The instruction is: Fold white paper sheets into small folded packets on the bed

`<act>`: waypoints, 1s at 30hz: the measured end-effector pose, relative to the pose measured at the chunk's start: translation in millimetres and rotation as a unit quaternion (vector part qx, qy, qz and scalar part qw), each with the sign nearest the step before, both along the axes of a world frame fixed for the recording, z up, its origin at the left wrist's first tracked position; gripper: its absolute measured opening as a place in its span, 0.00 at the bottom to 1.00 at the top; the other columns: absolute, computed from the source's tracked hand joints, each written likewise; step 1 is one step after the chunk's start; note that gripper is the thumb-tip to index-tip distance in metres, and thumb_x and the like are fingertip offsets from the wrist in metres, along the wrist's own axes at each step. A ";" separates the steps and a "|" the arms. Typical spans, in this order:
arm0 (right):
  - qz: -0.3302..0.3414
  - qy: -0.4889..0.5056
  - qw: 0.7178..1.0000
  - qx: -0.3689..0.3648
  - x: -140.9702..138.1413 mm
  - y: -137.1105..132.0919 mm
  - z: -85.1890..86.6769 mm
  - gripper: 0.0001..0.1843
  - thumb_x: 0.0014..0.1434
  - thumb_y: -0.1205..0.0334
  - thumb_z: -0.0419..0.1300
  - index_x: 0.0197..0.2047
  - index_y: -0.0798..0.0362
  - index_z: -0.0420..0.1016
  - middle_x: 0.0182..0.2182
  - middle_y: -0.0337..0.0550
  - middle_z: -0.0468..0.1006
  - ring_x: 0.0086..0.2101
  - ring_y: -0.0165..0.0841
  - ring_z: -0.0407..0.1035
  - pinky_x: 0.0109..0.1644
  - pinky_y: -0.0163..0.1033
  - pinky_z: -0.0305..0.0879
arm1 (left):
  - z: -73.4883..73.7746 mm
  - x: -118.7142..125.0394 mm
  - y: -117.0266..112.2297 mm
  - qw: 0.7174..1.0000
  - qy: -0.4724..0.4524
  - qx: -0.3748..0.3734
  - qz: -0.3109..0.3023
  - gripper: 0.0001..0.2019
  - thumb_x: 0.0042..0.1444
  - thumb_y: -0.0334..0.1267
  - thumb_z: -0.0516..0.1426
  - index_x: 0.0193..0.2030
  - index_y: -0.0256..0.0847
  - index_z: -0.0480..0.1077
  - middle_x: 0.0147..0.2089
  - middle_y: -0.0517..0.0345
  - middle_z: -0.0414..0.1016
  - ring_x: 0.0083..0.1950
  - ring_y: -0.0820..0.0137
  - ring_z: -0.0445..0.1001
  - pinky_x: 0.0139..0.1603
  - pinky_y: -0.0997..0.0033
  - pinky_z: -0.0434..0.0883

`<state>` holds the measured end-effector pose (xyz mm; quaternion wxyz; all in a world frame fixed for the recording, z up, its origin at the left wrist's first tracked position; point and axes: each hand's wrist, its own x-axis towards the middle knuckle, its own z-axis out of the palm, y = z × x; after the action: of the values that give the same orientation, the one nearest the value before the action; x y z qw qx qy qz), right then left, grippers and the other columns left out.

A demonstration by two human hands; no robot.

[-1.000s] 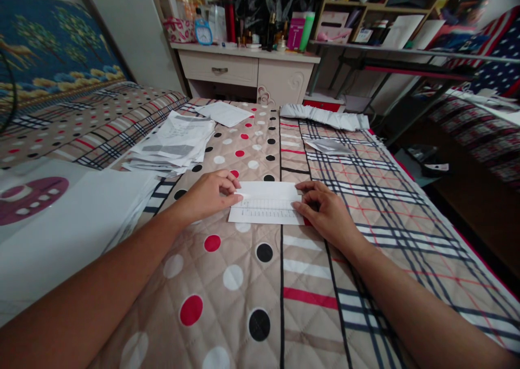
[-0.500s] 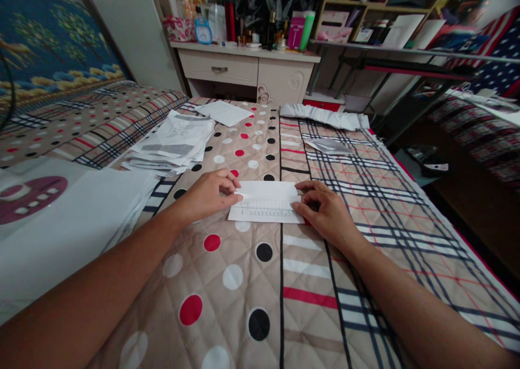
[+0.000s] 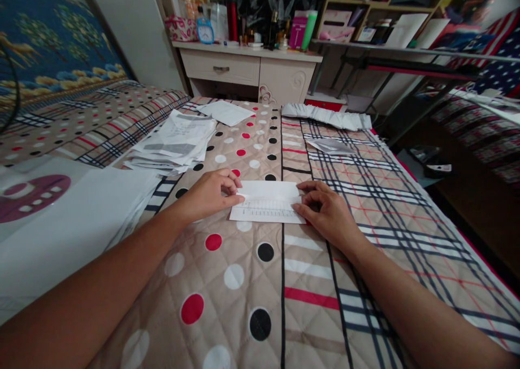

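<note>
A white sheet of paper (image 3: 268, 209) with a printed table lies on the patterned bedspread (image 3: 227, 315), its far part folded over along a crosswise line. My left hand (image 3: 215, 195) grips its left edge, thumb on top and fingers curled behind. At the opposite edge my right hand (image 3: 323, 206) holds the paper between thumb and bent fingers. The undersides of both grips are hidden. Left of the sheet is a stack of printed papers (image 3: 174, 141), with a single white paper (image 3: 227, 112) just beyond it.
Large white sheets with a purple print (image 3: 93, 212) lie near my left forearm. A row of folded papers (image 3: 325, 115) and a small greyish paper (image 3: 331, 146) rest at the far right of the bed. A white dresser (image 3: 219, 68) stands beyond the bed's far edge.
Both hands keep the same hold on the paper. The whole scene is shifted slightly to the right, as the camera has turned a little.
</note>
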<state>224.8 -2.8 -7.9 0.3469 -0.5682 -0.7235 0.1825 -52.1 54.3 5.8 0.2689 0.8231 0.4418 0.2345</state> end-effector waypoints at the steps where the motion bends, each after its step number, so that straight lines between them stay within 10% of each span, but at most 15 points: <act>1: 0.000 0.001 1.000 0.000 0.0 0.0 -0.1 0.10 0.52 0.65 0.64 0.21 0.52 0.72 0.45 0.46 0.75 0.44 0.38 0.71 0.50 0.45 0.66 | -0.4 -0.1 0.1 1.000 0.001 0.004 0.000 0.08 0.49 0.39 0.61 0.23 0.39 0.73 0.42 0.54 0.74 0.45 0.67 0.74 0.44 0.68 0.70; 30: -0.016 0.005 1.000 -0.015 -0.4 0.6 0.6 0.09 0.50 0.62 0.65 0.20 0.51 0.73 0.45 0.46 0.75 0.44 0.40 0.71 0.49 0.46 0.67 | 2.3 -7.3 5.0 0.999 0.037 -0.011 -0.011 0.07 0.52 0.35 0.59 0.26 0.40 0.77 0.44 0.55 0.75 0.40 0.70 0.74 0.43 0.69 0.70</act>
<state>224.4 -2.2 -7.3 0.3449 -0.5837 -0.7098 0.1912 -59.4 59.3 8.1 0.2641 0.8331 0.4445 0.1963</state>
